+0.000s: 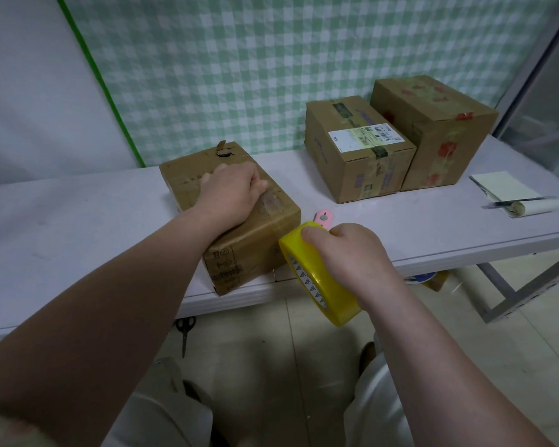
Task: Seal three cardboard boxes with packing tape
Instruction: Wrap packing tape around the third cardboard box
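Note:
A flat cardboard box (pixel 249 243) lies near the front edge of the white table (pixel 78 221). My left hand (pixel 231 190) rests on its top with fingers curled, pressing down. My right hand (pixel 352 253) grips a yellow roll of packing tape (pixel 317 279) just off the box's right front corner, past the table edge. Two more boxes stand at the back right: one with a white shipping label (pixel 355 150) and a taller one with red flower tape (pixel 433 130).
A pink utility knife (pixel 324 217) lies on the table behind the tape roll. A notepad (pixel 501 185) and a white roller (pixel 533 206) sit at the far right. Scissors (pixel 184 330) lie on the tiled floor under the table.

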{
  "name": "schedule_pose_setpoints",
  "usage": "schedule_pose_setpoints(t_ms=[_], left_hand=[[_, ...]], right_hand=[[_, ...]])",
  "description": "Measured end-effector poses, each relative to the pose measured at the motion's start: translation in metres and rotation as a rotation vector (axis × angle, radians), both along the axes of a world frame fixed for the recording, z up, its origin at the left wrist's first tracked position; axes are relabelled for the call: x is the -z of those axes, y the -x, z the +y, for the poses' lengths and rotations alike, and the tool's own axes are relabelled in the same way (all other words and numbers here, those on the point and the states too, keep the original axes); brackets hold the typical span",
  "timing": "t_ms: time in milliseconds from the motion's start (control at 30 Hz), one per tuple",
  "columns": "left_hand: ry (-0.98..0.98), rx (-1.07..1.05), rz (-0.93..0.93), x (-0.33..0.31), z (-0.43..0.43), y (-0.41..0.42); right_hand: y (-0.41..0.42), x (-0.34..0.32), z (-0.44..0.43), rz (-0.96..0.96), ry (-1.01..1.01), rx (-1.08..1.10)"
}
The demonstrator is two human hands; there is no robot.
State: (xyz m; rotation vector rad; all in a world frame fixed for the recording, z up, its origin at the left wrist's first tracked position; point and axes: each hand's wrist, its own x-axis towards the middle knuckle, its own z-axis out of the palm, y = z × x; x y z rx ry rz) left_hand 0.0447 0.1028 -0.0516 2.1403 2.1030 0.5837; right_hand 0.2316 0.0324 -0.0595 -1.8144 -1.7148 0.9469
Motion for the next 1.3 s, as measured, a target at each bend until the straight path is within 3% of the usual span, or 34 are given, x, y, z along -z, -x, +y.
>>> schedule_pose_setpoints(t_ms=[600,733,800,900,967,1100,1300], left_hand=[[-0.066,-0.043,0.021,0.009,0.010,0.004],[-0.217,-0.069,-0.038,0.003,0.004,0.006],[-0.278,0.057,-0.041,-0.004,-0.010,0.002],[-0.038,0.418,0.000,-0.003,-0.037,-0.006],[0.163,0.516,0.143,0.004,-0.045,-0.007],[0.287,0.478,0.328,0.006,-0.040,-0.004],[0.350,0.432,0.321,0.005,-0.038,-0.008]], right_hand=[[0.004,0.002,-0.001,0.047,0.069,-0.005],[0.006,0.003,0.000,0.054,0.065,-0.010],[0.005,0.002,0.001,0.059,0.063,-0.007],[0.005,0.001,0.002,0.056,0.063,-0.006],[0.006,0.001,0.002,0.046,0.064,-0.009],[0.006,0.002,0.001,0.037,0.067,-0.004],[0.005,0.003,0.000,0.050,0.090,-0.018]])
